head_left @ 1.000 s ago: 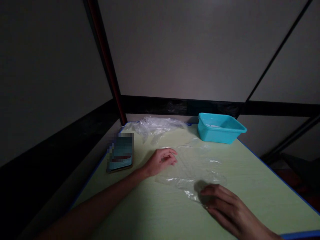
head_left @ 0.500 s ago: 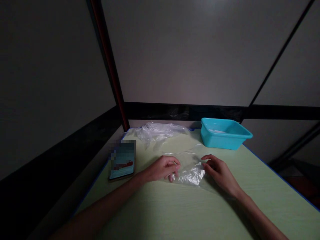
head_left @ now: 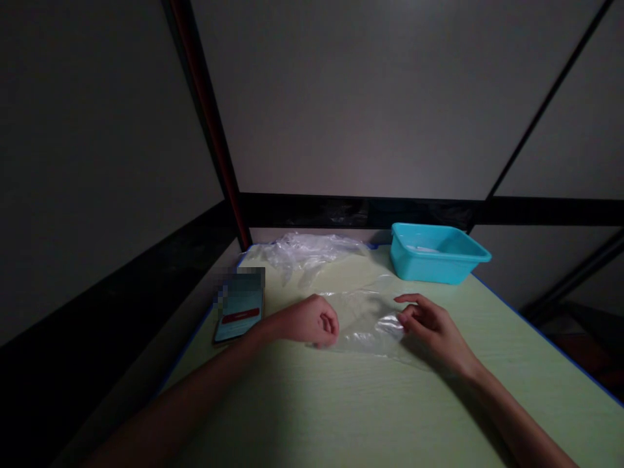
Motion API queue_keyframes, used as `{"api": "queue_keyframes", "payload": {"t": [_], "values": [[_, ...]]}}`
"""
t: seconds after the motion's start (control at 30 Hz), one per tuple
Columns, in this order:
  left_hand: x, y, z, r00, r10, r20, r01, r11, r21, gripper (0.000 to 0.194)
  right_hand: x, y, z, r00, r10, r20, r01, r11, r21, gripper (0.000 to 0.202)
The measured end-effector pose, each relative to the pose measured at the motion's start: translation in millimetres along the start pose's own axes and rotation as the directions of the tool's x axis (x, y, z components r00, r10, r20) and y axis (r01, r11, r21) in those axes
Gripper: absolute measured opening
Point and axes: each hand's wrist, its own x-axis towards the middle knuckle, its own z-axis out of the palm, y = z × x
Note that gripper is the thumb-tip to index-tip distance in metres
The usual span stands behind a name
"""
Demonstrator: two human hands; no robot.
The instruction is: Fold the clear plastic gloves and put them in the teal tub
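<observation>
A clear plastic bag (head_left: 363, 318) lies spread on the pale green table between my two hands. My left hand (head_left: 316, 320) is closed at the bag's left end, with its fingers curled in on the plastic. At the right end my right hand (head_left: 429, 325) pinches the bag between thumb and fingers, its index finger stretched out above. Shiny creases run along the bag's near side and beside my right fingertips.
More crumpled clear plastic (head_left: 312, 250) lies at the table's back edge. A turquoise basket (head_left: 433, 266) with something white inside stands at the back right. A phone (head_left: 241, 309) with a lit screen rests at the left edge of the table (head_left: 341, 409). Walls rise behind and left.
My left hand has curled closed and moved slightly left. My right hand has shifted a little right. The bag between them lies flatter and more stretched, with fewer bright wrinkles.
</observation>
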Motion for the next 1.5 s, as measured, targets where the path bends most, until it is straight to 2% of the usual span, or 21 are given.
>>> {"api": "queue_keyframes", "payload": {"t": [0.1,0.23,0.33,0.4,0.5,0.57,0.67,0.83,1.0,1.1,1.17,1.27,1.33,1.43,1.5], "values": [[-10,22,-5.5,1.000,0.027,0.013,-0.028,0.998,0.053,0.005,-3,-18,-11,0.999,-0.031,0.028,0.031,0.999,0.016,0.029],[-31,68,-12.5,0.989,0.147,-0.015,-0.145,0.986,0.086,0.006,-11,-63,-33,0.992,-0.119,0.039,0.118,0.992,0.035,0.023],[-50,105,-17.7,0.961,0.260,-0.089,-0.261,0.965,0.002,0.016,-17,-104,-48,0.980,-0.197,-0.036,0.199,0.979,0.044,0.017],[-59,126,-21.3,0.957,0.272,-0.095,-0.281,0.956,-0.089,0.022,-17,-129,-56,0.966,-0.239,-0.095,0.245,0.967,0.070,0.017],[-63,145,-27.3,0.962,0.248,-0.116,-0.267,0.944,-0.195,0.030,-8,-153,-64,0.960,-0.231,-0.161,0.253,0.959,0.128,0.015],[-58,146,-31.4,0.966,0.229,-0.117,-0.251,0.939,-0.235,0.034,3,-155,-67,0.966,-0.202,-0.162,0.231,0.956,0.183,0.016],[-42,130,-36.5,0.967,0.239,-0.088,-0.254,0.926,-0.279,0.034,24,-135,-69,0.989,-0.114,-0.092,0.134,0.955,0.265,0.020],[-6,74,-37.3,0.972,0.225,-0.061,-0.232,0.905,-0.358,0.031,48,-68,-57,0.999,0.036,0.015,-0.039,0.939,0.343,0.025],[16,23,-28.6,0.994,0.099,-0.053,-0.112,0.916,-0.385,0.032,53,-13,-37,0.976,0.195,0.099,-0.218,0.909,0.354,0.026],[24,-3,-22.4,0.998,0.034,-0.050,-0.052,0.915,-0.401,0.033,51,8,-29,0.958,0.246,0.147,-0.284,0.882,0.375,0.025],[28,-18,-18.9,0.996,0.010,-0.085,-0.042,0.922,-0.386,0.032,49,18,-27,0.948,0.261,0.180,-0.312,0.866,0.391,0.026],[33,-33,-14.1,0.982,0.007,-0.188,-0.070,0.941,-0.332,0.033,45,25,-29,0.947,0.246,0.208,-0.308,0.879,0.365,0.031],[34,-38,-10.4,0.962,0.022,-0.273,-0.104,0.951,-0.291,0.033,42,23,-34,0.960,0.196,0.201,-0.249,0.926,0.284,0.033],[35,-37,-3.9,0.919,0.027,-0.393,-0.129,0.963,-0.236,0.030,37,11,-42,0.982,0.056,0.179,-0.072,0.994,0.087,0.034],[36,-35,0.1,0.886,0.023,-0.464,-0.135,0.968,-0.210,0.028,32,-1,-42,0.972,-0.039,0.233,0.054,0.997,-0.056,0.035]]}}
